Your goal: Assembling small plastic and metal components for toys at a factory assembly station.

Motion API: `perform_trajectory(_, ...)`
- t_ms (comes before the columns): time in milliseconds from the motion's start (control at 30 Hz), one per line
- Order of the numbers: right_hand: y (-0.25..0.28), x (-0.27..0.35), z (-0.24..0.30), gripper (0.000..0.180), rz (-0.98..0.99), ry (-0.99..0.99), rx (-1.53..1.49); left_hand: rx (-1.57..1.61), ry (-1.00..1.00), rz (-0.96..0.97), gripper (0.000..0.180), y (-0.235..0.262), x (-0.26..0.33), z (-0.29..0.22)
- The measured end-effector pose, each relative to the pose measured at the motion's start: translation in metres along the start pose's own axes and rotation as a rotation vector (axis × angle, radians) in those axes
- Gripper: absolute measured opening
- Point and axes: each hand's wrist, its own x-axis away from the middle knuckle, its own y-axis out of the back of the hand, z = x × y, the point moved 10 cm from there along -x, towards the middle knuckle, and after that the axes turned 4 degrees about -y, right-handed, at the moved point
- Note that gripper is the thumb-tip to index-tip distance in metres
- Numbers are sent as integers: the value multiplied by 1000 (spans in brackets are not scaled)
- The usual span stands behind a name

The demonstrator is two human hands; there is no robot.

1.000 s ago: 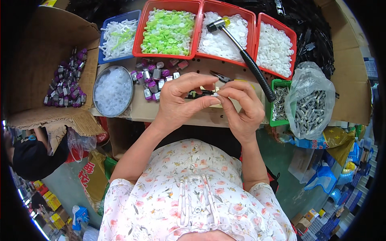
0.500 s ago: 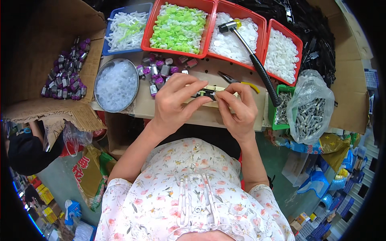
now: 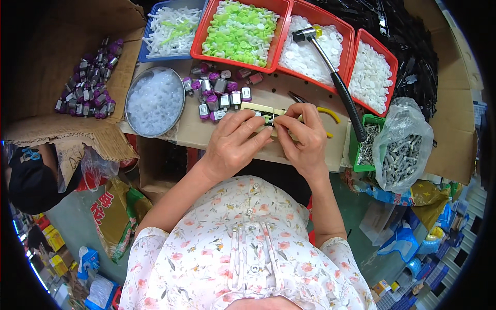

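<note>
Black plastic housing (image 3: 268,118) sits b/w L hand (image 3: 235,142) & R hand (image 3: 302,134), long axis approx. left–right, L fingers over its left end, R thumb & index at its right, can't tell if either's clamped, cream strip (image 3: 251,106) just far side, tan board (image 3: 194,137) below, motors (image 3: 212,101) near far-left, pliers (image 3: 329,114) right.

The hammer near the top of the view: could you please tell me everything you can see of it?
The hammer has a cylindrical head, one end black and the other yellow, a silvery metal-looking shaft and a black grip. It lies slantwise, its head over white discs in a red tray, its handle crossing the rim toward the lower right. The grip's end lies by the green bin; whether they touch is unclear.
</note>
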Motion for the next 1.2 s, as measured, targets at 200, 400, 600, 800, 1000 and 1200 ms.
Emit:
perform_trajectory(200,0,-1,0,18,18,18,20,-76,-43,35,33,-8,0,-3)
perform_trajectory(400,-1,0,14,18,32,99,163,-128,-88,32,33,-11,1,-5)
perform_trajectory(600,-7,-1,23,14,112,103,294,-137,-129,16,30,-13,4,-7)
perform_trajectory(800,-15,-6,31,16,242,164,464,-184,-151,26,24,-11,2,-12)
perform_trajectory(1000,4,-10,20,20,285,125,224,-101,-47,45,26,-11,-6,-2)
perform_trajectory(1200,141,13,-21,16,-197,-183,213,-1,-16,78,19,-3,-15,-5)
